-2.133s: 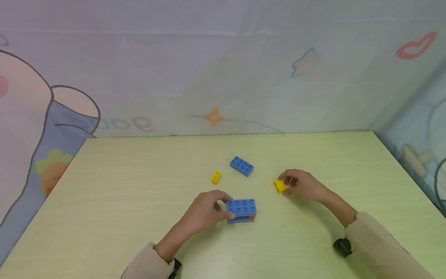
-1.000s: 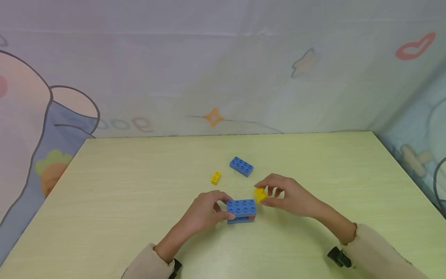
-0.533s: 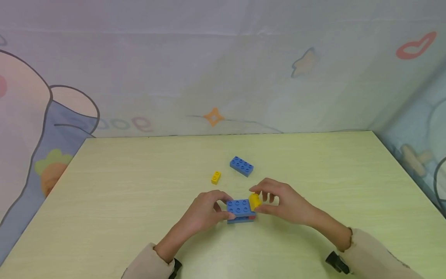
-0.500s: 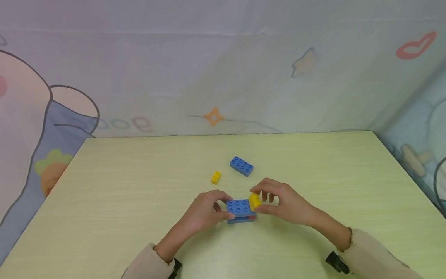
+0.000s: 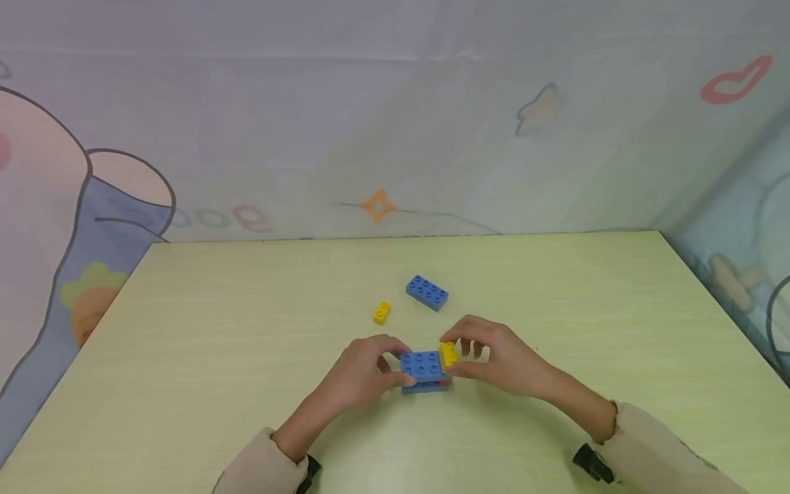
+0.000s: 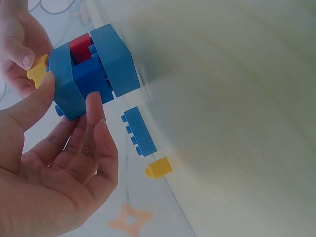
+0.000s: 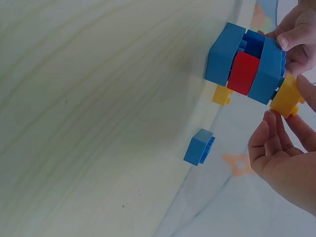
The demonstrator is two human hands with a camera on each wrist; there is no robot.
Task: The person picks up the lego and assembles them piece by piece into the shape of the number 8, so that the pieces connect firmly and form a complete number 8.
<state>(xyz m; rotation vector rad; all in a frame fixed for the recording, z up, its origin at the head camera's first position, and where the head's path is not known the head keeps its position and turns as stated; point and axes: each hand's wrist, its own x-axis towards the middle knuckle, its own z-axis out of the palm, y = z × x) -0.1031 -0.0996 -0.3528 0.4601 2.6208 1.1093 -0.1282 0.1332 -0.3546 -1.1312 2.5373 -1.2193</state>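
Observation:
My left hand (image 5: 358, 374) grips the left end of a stack of building bricks, thumb in front and fingers behind. Long blue bricks form the stack's top (image 5: 421, 366) and bottom (image 6: 116, 59). Between them sit a red brick (image 7: 244, 72) at the right end and a darker blue brick (image 6: 91, 78) at the left. My right hand (image 5: 509, 357) pinches a small yellow brick (image 5: 448, 356) between thumb and fingers. That brick stands on the right end of the top blue brick, over its last studs, its own studs facing up.
A loose blue brick (image 5: 427, 293) lies on the pale table (image 5: 247, 309) behind the stack. Left of it is a small yellow brick (image 5: 382, 313) with two studs. A printed cloth (image 5: 278, 123) hangs along the table's far edge.
My right hand has brought the yellow brick leftward from the table's right side onto the stack's right end, and the brick has straightened from a tilt. My left hand stays on the stack.

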